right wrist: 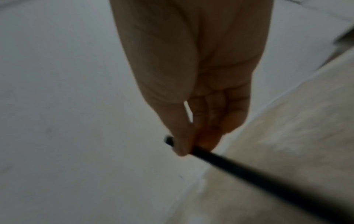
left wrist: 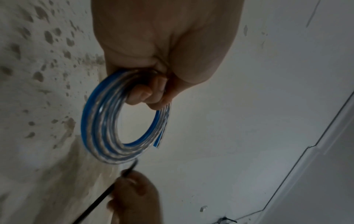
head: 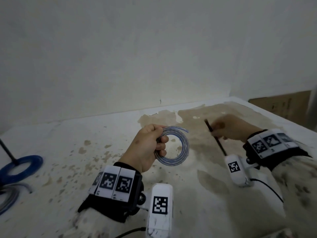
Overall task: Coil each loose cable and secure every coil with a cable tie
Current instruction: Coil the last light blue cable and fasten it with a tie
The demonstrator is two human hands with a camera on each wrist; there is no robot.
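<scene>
My left hand [head: 154, 143] grips a coil of clear cable with a blue stripe [head: 180, 152], held upright above the stained white table [head: 85, 169]. In the left wrist view the coil [left wrist: 99, 128] hangs from the curled fingers [left wrist: 145, 94], its cut end pointing down on the right side. My right hand [head: 228, 127] pinches a black cable tie [head: 215, 137] near its upper end, to the right of the coil. The right wrist view shows thumb and fingertips [right wrist: 184, 145] pinching the tie [right wrist: 249, 171]. Tie and coil are apart.
At the table's left edge lie a blue cable coil [head: 20, 167] with a black tie [head: 7, 152] sticking up and a grey coil [head: 10, 198]. A white wall stands behind the table. A cardboard box [head: 281, 105] sits past the right edge.
</scene>
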